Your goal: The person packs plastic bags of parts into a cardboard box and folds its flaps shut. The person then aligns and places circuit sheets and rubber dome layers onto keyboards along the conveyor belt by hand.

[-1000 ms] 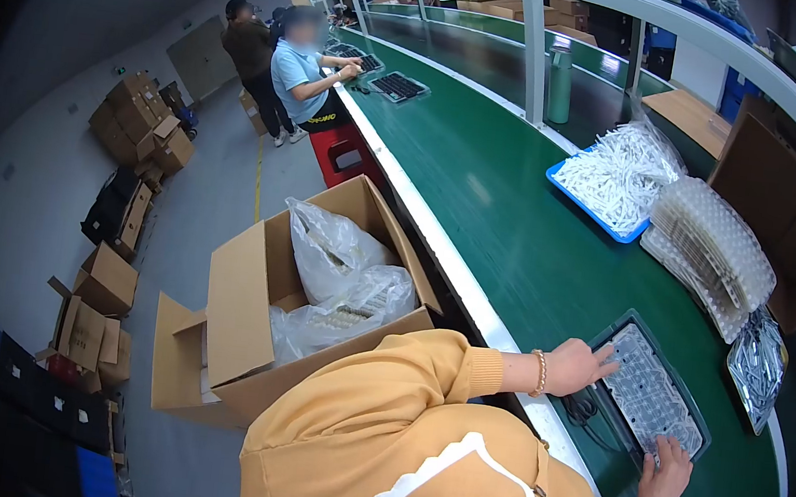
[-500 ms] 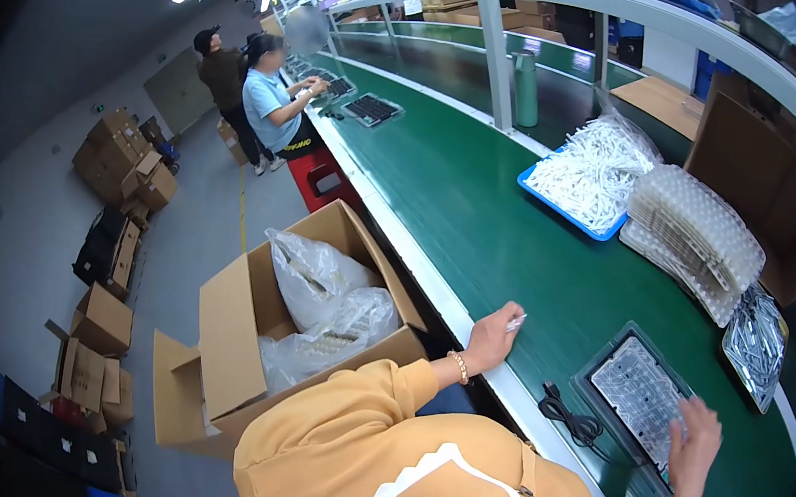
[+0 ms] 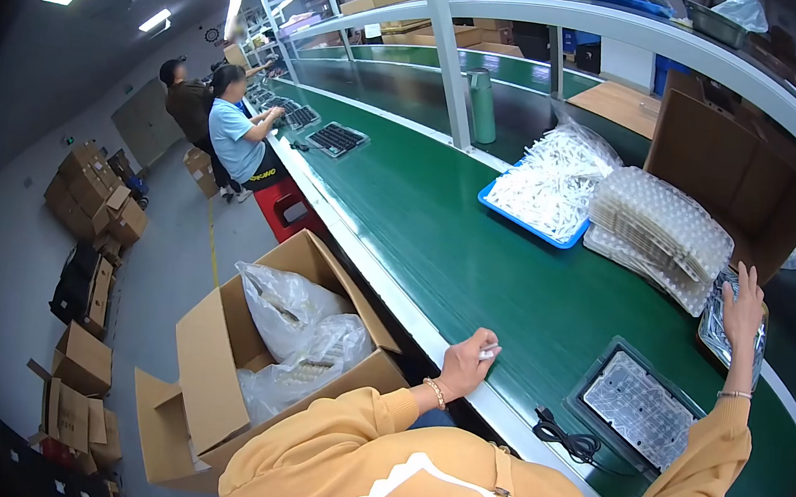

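Observation:
My left hand (image 3: 469, 361) is closed near the front edge of the green belt (image 3: 418, 241), on a small white piece (image 3: 487, 353) that sticks out past its fingers. Out to the right, my right hand (image 3: 743, 309) has its fingers spread over the tray of thin metallic pieces (image 3: 717, 331); whether it touches them is unclear. Between my arms lies a keyboard-like panel (image 3: 641, 408) in a clear plastic tray (image 3: 585, 404), its face grey-white with fine lines. A coiled black cable (image 3: 574, 440) rests beside that tray.
A blue tray (image 3: 527, 225) of white pieces stands beside stacked bubbly plastic sheets (image 3: 657, 227). Behind them are an open carton (image 3: 736, 168) and a green bottle (image 3: 481, 107). Left of me stands a box (image 3: 203, 354) with plastic bags. Two people (image 3: 236, 125) are farther up the belt.
My left hand left the panel and closed on a white piece near the belt edge. My right hand moved from the panel up to the metallic pieces. The view has shifted.

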Demonstrator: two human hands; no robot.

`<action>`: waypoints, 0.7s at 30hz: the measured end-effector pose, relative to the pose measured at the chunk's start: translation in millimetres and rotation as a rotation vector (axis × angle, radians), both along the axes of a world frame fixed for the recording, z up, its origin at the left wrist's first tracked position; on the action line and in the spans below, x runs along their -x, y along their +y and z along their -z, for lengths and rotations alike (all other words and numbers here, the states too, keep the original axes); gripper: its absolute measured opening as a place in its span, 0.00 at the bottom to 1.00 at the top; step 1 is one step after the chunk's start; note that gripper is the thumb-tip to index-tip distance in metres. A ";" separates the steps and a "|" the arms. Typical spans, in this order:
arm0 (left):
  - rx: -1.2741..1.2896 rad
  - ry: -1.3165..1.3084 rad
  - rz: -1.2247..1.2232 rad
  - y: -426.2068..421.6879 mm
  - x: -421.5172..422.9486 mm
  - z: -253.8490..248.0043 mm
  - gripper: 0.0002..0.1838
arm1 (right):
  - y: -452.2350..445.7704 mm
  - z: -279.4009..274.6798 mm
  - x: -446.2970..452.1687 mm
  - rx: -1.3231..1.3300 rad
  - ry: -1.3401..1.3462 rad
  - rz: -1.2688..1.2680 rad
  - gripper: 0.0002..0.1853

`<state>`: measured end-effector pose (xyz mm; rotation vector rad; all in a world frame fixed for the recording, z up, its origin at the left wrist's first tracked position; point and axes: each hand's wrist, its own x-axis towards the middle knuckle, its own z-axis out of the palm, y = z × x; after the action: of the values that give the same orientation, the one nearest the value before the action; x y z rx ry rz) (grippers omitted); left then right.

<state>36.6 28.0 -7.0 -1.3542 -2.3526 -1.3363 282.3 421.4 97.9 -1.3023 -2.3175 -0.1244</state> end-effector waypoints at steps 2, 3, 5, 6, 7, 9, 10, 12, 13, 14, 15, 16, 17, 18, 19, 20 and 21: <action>0.032 0.030 0.043 -1.3 -0.6 2.0 0.05 | 16.8 13.2 3.6 0.040 0.001 0.028 0.26; 0.063 0.062 0.086 -0.8 -0.4 0.8 0.04 | 22.3 17.5 5.1 0.080 0.004 0.055 0.25; 0.090 0.062 0.095 -1.1 -1.6 -1.6 0.04 | 31.3 28.8 6.7 0.100 -0.018 0.046 0.25; 0.116 0.064 0.101 -1.0 -1.6 -3.2 0.04 | 29.4 27.3 8.1 0.121 -0.038 0.033 0.24; 0.115 0.066 0.102 -0.4 -1.2 -3.2 0.04 | 28.1 25.5 8.9 0.120 -0.035 0.035 0.24; 0.112 0.076 0.110 -0.4 -1.6 -2.5 0.04 | 23.1 20.9 11.4 0.250 -0.107 0.022 0.24; 0.113 0.075 0.110 -0.3 -1.0 -1.9 0.04 | 25.8 25.0 11.4 0.251 -0.108 0.021 0.24; 0.105 0.086 0.138 0.1 -0.5 -0.4 0.04 | 30.2 34.7 11.9 0.245 -0.080 -0.010 0.23; 0.107 0.084 0.139 0.1 -0.7 -0.5 0.04 | 30.4 35.9 12.5 0.247 -0.081 -0.010 0.23; 0.122 0.087 0.144 0.2 -0.5 -0.8 0.04 | 30.8 37.7 14.0 0.262 -0.054 -0.002 0.25; 0.138 0.089 0.149 0.2 -1.1 -1.6 0.04 | 29.4 37.4 15.3 0.278 -0.029 0.005 0.27; 0.138 0.086 0.148 0.4 -1.8 -2.1 0.04 | 28.6 38.8 16.6 0.278 -0.032 0.004 0.27; 0.137 0.097 0.162 0.6 -2.1 -2.9 0.04 | 27.7 40.9 18.7 0.209 0.001 0.022 0.30; 0.135 0.107 0.174 0.4 -1.9 -3.3 0.05 | 26.8 42.7 20.9 0.140 0.034 0.038 0.34; 0.136 0.105 0.164 0.3 -1.7 -3.0 0.05 | 27.1 44.6 22.0 0.140 0.032 0.028 0.34; 0.137 0.104 0.183 0.6 -1.8 -2.2 0.05 | 29.2 47.3 23.2 0.122 0.022 0.041 0.36; 0.138 0.103 0.195 0.1 -1.4 -1.3 0.05 | 32.0 51.5 26.3 0.102 0.012 0.046 0.39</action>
<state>38.0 28.1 -5.7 -1.6867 -2.3329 -1.1346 256.0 453.5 46.4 -1.4033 -2.3113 -0.0134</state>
